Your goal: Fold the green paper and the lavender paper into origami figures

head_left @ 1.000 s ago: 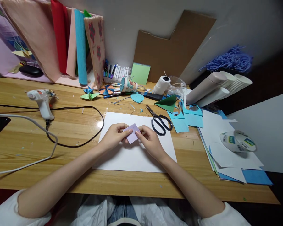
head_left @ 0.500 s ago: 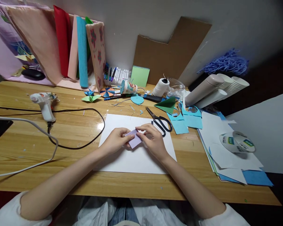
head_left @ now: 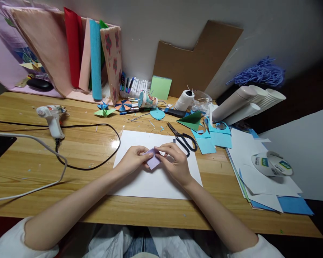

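A small folded piece of lilac paper (head_left: pixel 153 163) is held between both hands, above a white sheet (head_left: pixel 150 186) on the wooden table. My left hand (head_left: pixel 136 157) pinches its left side, thumb on top and fingers beneath. At its upper right edge, the thumb and fingertips of my right hand (head_left: pixel 174 159) grip the paper. A corner or flap near the right fingertips looks slightly raised; its exact fold is partly hidden by the fingers. Black-handled scissors (head_left: pixel 184 139) lie by the sheet's upper right corner, blades partly apart.
A white glue gun (head_left: pixel 52 120) with its black cord lies at the left. Along the back are a white thread spool (head_left: pixel 184 100), a green folded paper (head_left: pixel 191 120) and light-blue paper scraps (head_left: pixel 206 143). On the right, a tape roll (head_left: pixel 271 164) rests on stacked paper (head_left: pixel 266 186).
The lilac paper has tilted slightly, and its upper edge now lifts by the right fingertips. Both hands keep their hold; the whole view has shifted a little.
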The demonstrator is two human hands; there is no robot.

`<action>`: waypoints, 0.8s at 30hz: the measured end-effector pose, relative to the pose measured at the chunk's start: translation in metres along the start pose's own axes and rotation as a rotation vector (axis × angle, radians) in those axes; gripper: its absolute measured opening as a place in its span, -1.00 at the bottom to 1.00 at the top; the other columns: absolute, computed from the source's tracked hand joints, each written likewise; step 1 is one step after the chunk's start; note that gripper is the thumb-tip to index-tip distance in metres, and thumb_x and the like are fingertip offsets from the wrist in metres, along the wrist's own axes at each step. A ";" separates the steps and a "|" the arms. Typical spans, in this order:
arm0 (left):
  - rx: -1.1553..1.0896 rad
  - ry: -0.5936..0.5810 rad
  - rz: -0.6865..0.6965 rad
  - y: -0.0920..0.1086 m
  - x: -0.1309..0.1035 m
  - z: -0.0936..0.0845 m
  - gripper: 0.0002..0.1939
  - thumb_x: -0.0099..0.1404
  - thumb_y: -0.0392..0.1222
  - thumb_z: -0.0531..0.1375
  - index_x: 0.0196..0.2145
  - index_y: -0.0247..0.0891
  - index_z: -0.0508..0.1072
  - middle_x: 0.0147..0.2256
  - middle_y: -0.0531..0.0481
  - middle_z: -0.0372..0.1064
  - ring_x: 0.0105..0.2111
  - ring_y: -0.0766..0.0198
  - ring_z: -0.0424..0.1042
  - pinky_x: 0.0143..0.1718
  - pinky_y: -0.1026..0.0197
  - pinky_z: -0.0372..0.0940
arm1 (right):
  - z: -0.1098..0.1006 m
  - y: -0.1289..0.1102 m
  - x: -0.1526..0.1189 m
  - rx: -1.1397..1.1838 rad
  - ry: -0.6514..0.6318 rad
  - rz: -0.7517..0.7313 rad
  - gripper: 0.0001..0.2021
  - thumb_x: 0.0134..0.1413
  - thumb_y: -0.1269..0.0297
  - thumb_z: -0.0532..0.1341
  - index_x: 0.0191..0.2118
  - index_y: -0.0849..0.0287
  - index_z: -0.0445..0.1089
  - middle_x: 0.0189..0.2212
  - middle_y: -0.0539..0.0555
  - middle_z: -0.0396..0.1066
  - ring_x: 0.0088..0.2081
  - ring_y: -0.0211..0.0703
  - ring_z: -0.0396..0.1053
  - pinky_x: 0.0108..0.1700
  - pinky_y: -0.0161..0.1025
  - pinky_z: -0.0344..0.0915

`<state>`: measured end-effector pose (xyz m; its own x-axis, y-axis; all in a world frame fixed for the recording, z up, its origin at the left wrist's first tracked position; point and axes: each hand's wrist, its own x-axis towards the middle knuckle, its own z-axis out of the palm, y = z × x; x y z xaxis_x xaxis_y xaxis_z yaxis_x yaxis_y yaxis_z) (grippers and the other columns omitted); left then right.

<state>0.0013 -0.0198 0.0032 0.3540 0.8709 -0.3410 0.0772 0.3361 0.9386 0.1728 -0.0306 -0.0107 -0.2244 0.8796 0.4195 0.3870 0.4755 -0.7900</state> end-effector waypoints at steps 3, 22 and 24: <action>-0.009 -0.008 -0.007 -0.002 0.000 -0.001 -0.63 0.07 0.02 0.23 -0.42 -0.43 0.44 -0.54 0.01 0.35 -0.64 0.39 0.35 -0.57 0.35 0.24 | 0.000 -0.001 -0.001 0.004 0.019 -0.004 -0.73 0.03 0.46 0.21 -0.13 0.03 0.42 -0.29 0.06 0.39 -0.28 -0.17 0.32 -0.33 -0.21 0.32; -0.188 -0.191 -0.008 -0.002 -0.003 -0.002 -0.62 0.16 0.04 0.16 -0.57 -0.36 0.39 -0.67 0.17 -0.01 -0.61 0.44 0.00 -0.50 0.31 0.10 | -0.003 -0.003 -0.001 0.138 0.037 -0.065 -0.74 -0.11 0.68 0.13 -0.41 0.14 0.36 -0.45 -0.02 0.40 -0.38 -0.22 0.32 -0.32 -0.23 0.28; -0.117 -0.208 0.017 -0.003 -0.002 -0.002 -0.64 0.17 0.05 0.16 -0.49 -0.36 0.44 -0.64 0.15 0.05 -0.59 0.43 -0.01 -0.53 0.32 -0.01 | -0.004 -0.003 -0.002 0.127 0.030 -0.089 -0.76 -0.08 0.65 0.13 -0.42 0.13 0.32 -0.45 -0.02 0.40 -0.38 -0.21 0.33 -0.31 -0.22 0.28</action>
<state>-0.0015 -0.0220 0.0006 0.5400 0.7879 -0.2959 -0.0345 0.3720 0.9276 0.1752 -0.0333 -0.0075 -0.2254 0.8348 0.5022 0.2498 0.5478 -0.7984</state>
